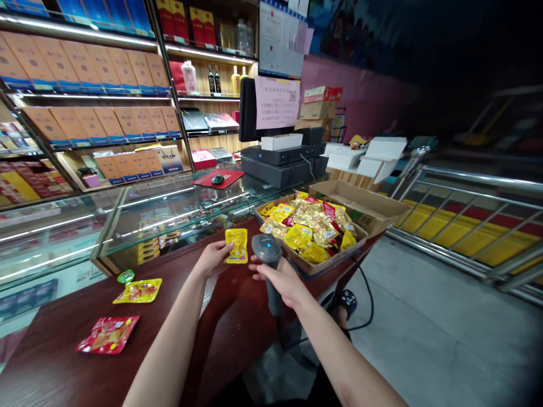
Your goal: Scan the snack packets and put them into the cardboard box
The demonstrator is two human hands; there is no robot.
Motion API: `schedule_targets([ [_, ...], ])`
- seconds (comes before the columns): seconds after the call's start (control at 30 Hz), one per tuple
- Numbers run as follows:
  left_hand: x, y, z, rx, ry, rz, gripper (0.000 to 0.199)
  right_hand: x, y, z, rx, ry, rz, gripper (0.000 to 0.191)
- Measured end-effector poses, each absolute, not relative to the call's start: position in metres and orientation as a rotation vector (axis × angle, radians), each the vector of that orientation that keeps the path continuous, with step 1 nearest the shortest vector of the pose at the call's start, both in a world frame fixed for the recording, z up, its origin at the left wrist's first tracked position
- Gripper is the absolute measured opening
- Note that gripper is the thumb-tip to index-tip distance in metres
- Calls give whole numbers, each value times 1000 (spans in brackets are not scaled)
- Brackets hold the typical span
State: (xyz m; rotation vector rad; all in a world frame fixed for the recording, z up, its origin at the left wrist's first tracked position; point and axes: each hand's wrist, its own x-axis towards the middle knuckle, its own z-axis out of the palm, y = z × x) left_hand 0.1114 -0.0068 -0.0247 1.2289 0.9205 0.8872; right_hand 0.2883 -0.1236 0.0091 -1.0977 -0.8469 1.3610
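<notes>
My left hand (212, 258) pinches a small yellow snack packet (238, 252) by its left edge, holding it upright above the dark red wooden counter (229, 333). Just to the right, a grey handheld barcode scanner (266, 249) stands upright in my right hand (289, 282), its head up and its cable hanging below. The scanner head is close to the packet but apart from it. Beyond my right hand is an open cardboard box (358, 249) full of gold, yellow and red snack packets (311, 217).
On the counter's left lie a yellow packet (143, 291), a red packet (109, 334) and a small green-topped item (126, 276). A glass display case (186, 212) runs behind. Farther back are a monitor (247, 110) and a mouse (218, 180). A metal railing (466, 189) stands right.
</notes>
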Motion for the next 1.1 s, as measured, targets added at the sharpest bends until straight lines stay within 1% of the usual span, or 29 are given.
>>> schedule_targets([
  [0.13, 122, 2, -30, 989, 865, 959, 38, 277, -140, 9, -1173, -978, 1436, 19],
  [0.27, 124, 10, -37, 921, 869, 1013, 34, 265, -149, 6, -1168, -1030, 1538, 15],
  [0.47, 129, 15, -34, 912, 917, 1039, 32, 258, -150, -9, -1241, -1117, 1479, 12],
  [0.8, 136, 5, -15, 1037, 1035, 1091, 42, 256, -156, -7, -1340, -1164, 1434, 11],
  [1.1, 135, 7, -22, 1093, 995, 1056, 49, 259, -161, -2, -1385, -1201, 1378, 21],
])
